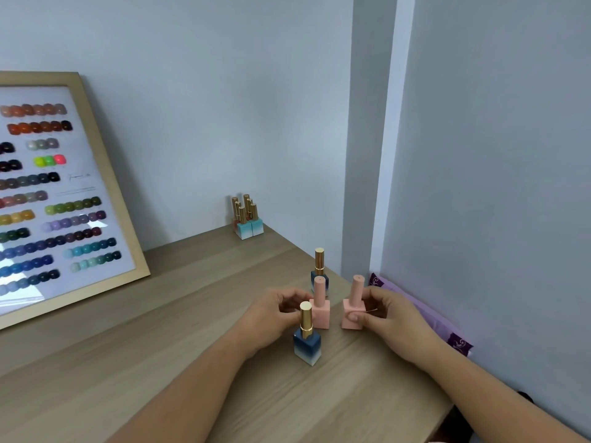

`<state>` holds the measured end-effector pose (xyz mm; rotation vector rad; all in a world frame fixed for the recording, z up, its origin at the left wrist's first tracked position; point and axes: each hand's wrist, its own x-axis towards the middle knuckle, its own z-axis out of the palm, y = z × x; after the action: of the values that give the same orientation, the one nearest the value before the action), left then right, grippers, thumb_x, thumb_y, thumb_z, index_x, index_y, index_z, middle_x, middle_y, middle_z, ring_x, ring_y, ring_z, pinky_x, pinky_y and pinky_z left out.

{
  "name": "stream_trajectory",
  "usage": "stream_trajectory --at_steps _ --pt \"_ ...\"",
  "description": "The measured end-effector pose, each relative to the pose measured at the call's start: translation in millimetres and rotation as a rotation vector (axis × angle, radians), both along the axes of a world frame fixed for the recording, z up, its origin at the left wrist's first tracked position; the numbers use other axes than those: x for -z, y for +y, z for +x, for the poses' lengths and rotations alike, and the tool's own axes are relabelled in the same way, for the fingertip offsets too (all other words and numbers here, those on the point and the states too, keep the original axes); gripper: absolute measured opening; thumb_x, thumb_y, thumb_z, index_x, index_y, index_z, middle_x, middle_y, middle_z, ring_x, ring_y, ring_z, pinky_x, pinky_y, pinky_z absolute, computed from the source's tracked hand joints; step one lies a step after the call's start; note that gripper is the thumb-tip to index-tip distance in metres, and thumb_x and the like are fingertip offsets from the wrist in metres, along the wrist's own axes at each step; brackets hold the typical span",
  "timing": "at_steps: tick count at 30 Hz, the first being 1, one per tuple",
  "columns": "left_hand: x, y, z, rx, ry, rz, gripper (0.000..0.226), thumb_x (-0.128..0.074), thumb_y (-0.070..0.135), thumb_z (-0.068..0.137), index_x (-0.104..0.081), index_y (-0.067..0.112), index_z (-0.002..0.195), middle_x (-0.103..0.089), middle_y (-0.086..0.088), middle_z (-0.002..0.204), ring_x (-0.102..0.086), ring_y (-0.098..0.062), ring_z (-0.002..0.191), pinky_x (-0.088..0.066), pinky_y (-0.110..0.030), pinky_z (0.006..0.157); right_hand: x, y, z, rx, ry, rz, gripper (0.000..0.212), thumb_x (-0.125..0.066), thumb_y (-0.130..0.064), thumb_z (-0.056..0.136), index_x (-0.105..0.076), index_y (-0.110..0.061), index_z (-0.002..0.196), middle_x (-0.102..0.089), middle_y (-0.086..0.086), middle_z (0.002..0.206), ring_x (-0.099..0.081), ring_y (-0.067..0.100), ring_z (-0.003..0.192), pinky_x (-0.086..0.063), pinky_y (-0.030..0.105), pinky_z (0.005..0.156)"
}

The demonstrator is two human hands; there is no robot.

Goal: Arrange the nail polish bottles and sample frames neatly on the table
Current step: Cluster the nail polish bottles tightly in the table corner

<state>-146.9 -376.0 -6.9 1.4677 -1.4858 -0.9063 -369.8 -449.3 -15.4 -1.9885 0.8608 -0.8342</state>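
Pale wood ran the whole length of the table (128, 362), and from the head-worn camera, the only view there was, the person's two hands met near its right edge. The right hand (383, 314) had its thumb and fingers pinched round the square base of a pink bottle (353, 310), which stood upright, or very nearly, on the wood. The left hand (271, 310) curled beside a second pink bottle (320, 306); its fingers were bent in narrowly, but a dark blue bottle with a gold cap (307, 335) stood in front and hid whether they truly held anything. I could not tell. Another blue bottle (319, 273) stood just behind the pinks.

The two pink ones were near each other but apart, and my guess was that the hands were drawing like colours together into a pair. That would fit the cluster of gold-capped bottles (248, 219) already packed tight at the far corner by the wall. The large sample frame (68, 199), with its rows of colour swatches, leaned against the wall at the left, well apart from the hands, probably propped so it could be read. A purple cushion (441, 324) lay beyond the table's right edge.
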Motion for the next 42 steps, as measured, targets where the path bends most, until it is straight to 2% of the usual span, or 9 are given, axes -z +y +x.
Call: stream_trajectory --at_steps 6,8,11,14,21,26,30,37,42 --pt "7.1 -6.0 26.8 -0.177 0.067 -0.112 0.019 -0.070 0.025 0.080 -0.069 0.036 0.096 -0.071 0.003 0.096 -0.063 -0.017 0.095 -0.049 -0.034 0.088 2.0 -21.3 13.7 0.215 -0.026 -0.047 0.020 -0.064 -0.024 0.084 -0.060 -0.027 0.104 -0.062 -0.021 0.092 -0.058 -0.003 0.086 -0.041 0.009 0.069" --pt "8.4 -11.1 36.5 -0.263 0.107 -0.137 0.021 -0.068 0.021 0.081 -0.069 0.037 0.095 -0.071 0.004 0.095 -0.063 -0.016 0.094 -0.048 -0.033 0.085 1.7 -33.6 24.1 0.263 -0.032 -0.060 0.020 -0.062 -0.024 0.086 -0.058 -0.025 0.105 -0.059 -0.020 0.090 -0.056 -0.003 0.084 -0.039 0.009 0.068" --pt "7.9 -21.9 50.3 -0.397 0.129 -0.151 0.021 -0.067 0.019 0.082 -0.066 0.035 0.095 -0.069 0.004 0.096 -0.061 -0.014 0.094 -0.048 -0.031 0.084 -0.1 -56.6 48.5 0.323 -0.058 -0.043 0.020 -0.060 -0.025 0.087 -0.058 -0.023 0.107 -0.059 -0.012 0.094 -0.055 0.005 0.087 -0.041 0.020 0.079" --pt "5.4 -34.3 62.5 -0.502 0.111 -0.183 0.021 -0.067 0.018 0.082 -0.064 0.038 0.089 -0.068 0.008 0.092 -0.061 -0.007 0.087 -0.046 -0.020 0.072 -1.7 -82.4 74.9 0.340 -0.106 -0.017 0.013 -0.060 -0.022 0.088 -0.057 -0.026 0.100 -0.060 -0.010 0.092 -0.056 0.009 0.087 -0.042 0.024 0.081" --pt "3.8 -73.0 95.0 -0.707 0.151 -0.227 0.013 -0.069 0.018 0.081 -0.064 0.030 0.082 -0.069 0.003 0.084 -0.059 -0.008 0.075 -0.044 -0.017 0.065 -4.1 -134.4 137.3 0.217 -0.126 -0.027 0.015 -0.064 -0.021 0.084 -0.056 -0.033 0.082 -0.060 -0.018 0.081 -0.055 -0.002 0.077 -0.036 0.012 0.063" --pt "3.8 -101.5 119.2 -0.763 0.057 -0.199 0.016 -0.069 0.019 0.081 -0.062 0.033 0.079 -0.066 0.010 0.083 -0.059 -0.003 0.077 -0.042 -0.013 0.061 -8.1 -162.5 188.9 0.060 -0.078 -0.055 0.009 -0.066 -0.022 0.083 -0.062 -0.021 0.092 -0.066 -0.003 0.088 -0.060 0.011 0.082 -0.041 0.016 0.068" --pt "4.4 -122.2 129.9 -0.765 -0.022 -0.183 0.014 -0.069 0.018 0.081 -0.062 0.029 0.087 -0.065 0.012 0.086 -0.058 0.000 0.080 -0.039 -0.011 0.061 -11.1 -174.4 221.3 -0.046 -0.006 -0.107 0.013 -0.068 -0.026 0.082 -0.062 -0.023 0.093 -0.062 -0.011 0.086 -0.056 0.002 0.079 -0.037 0.010 0.066" --pt "4.1 -141.4 138.2 -0.755 -0.116 -0.180 0.017 -0.068 0.019 0.081 -0.061 0.032 0.090 -0.062 0.018 0.083 -0.057 0.003 0.078 -0.039 -0.009 0.058 -6.7 -186.6 246.0 -0.143 0.056 -0.125 0.021 -0.069 -0.025 0.080 -0.065 -0.021 0.101 -0.067 -0.004 0.098 -0.060 0.012 0.090 -0.044 0.020 0.076" --pt "6.4 -143.7 139.6 -0.748 -0.150 -0.152 0.020 -0.069 0.019 0.081 -0.066 0.026 0.099 -0.064 0.015 0.084 -0.058 0.002 0.079 -0.042 -0.010 0.064 -5.9 -188.7 246.6 -0.147 0.083 -0.138 0.027 -0.067 -0.019 0.083 -0.063 -0.020 0.110 -0.058 -0.003 0.106 -0.056 0.010 0.093 -0.039 0.012 0.075"
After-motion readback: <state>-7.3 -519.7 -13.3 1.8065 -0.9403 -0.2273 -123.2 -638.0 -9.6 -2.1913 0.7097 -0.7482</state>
